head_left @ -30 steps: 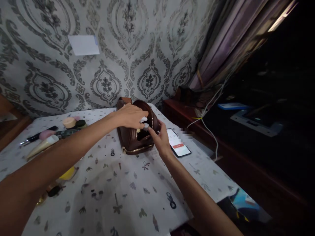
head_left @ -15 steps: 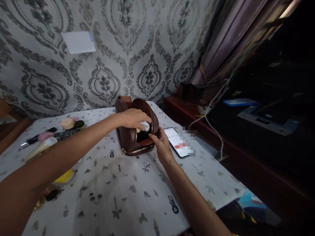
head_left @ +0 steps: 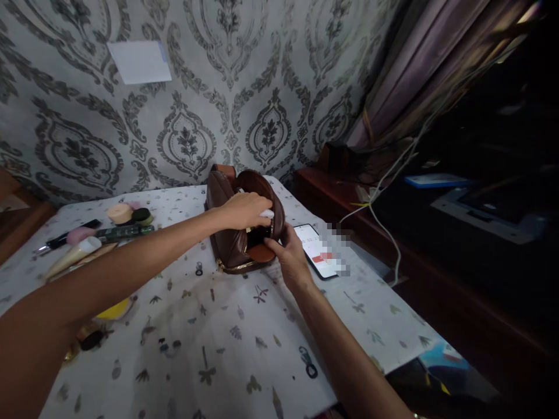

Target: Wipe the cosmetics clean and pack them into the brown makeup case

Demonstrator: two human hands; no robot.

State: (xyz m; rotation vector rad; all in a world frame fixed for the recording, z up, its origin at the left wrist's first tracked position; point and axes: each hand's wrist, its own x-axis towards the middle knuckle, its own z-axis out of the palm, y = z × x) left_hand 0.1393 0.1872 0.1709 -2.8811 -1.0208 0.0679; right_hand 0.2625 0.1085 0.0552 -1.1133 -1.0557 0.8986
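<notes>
A brown leather bag (head_left: 227, 247) stands unzipped on the table, its opening facing me and its inside dark. My left hand (head_left: 248, 210) reaches into the opening, fingers closed round a small white object (head_left: 267, 214). Most of that object is hidden by the fingers, so its kind does not show. On the bag's right side, my right hand (head_left: 293, 256) grips the rim, thumb at the inner edge and fingers behind it. Right of that hand lies a phone (head_left: 321, 256) with a lit screen.
Cosmetics lie to the left: a cream tube (head_left: 76, 256), a pink sponge (head_left: 81, 234), a peach-coloured round item (head_left: 119, 213) and a yellow item (head_left: 114, 309), partly behind my left arm. White cables (head_left: 395, 250) hang at the right, beside a dark red wooden ledge (head_left: 314, 180).
My left hand and the white object have shifted slightly right within the bag's opening. The right hand keeps its hold on the rim. The whole view has moved a little.
</notes>
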